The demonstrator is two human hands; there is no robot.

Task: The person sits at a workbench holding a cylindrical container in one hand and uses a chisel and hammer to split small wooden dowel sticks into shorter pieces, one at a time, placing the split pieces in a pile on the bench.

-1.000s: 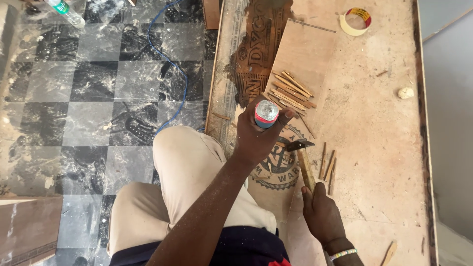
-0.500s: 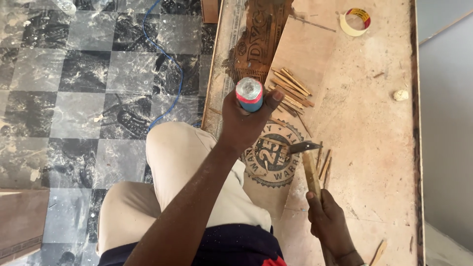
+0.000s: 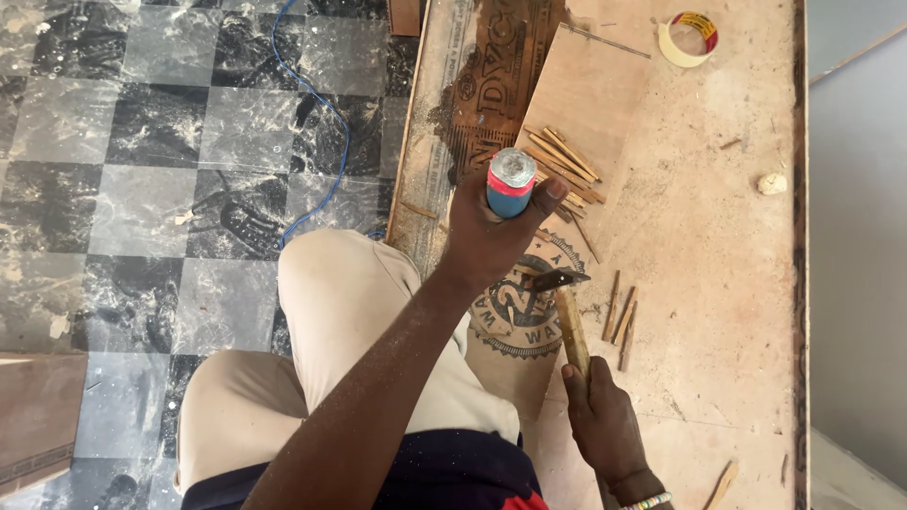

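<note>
My left hand [image 3: 487,236] is raised over the work surface, shut around a small blue and red cylindrical can [image 3: 511,181] with a grey top, held upright. Lower right, my right hand [image 3: 602,427] grips the wooden handle of a hammer [image 3: 571,326]. Its dark metal head [image 3: 553,280] rests by a round printed emblem [image 3: 518,326] on the board. A pile of thin wooden sticks [image 3: 565,162] lies just beyond the can. A few more sticks [image 3: 621,316] lie right of the hammer.
A plywood sheet [image 3: 588,90] and a dark carved panel [image 3: 493,76] lie on the dusty work surface [image 3: 718,283]. A tape roll [image 3: 688,38] sits far right and a whitish lump [image 3: 772,183] near the right edge. A blue cable [image 3: 321,113] crosses the checkered floor [image 3: 142,189]. My bent legs are left.
My left hand has lifted the can slightly farther out over the stick pile. My right hand stays on the hammer in about the same spot.
</note>
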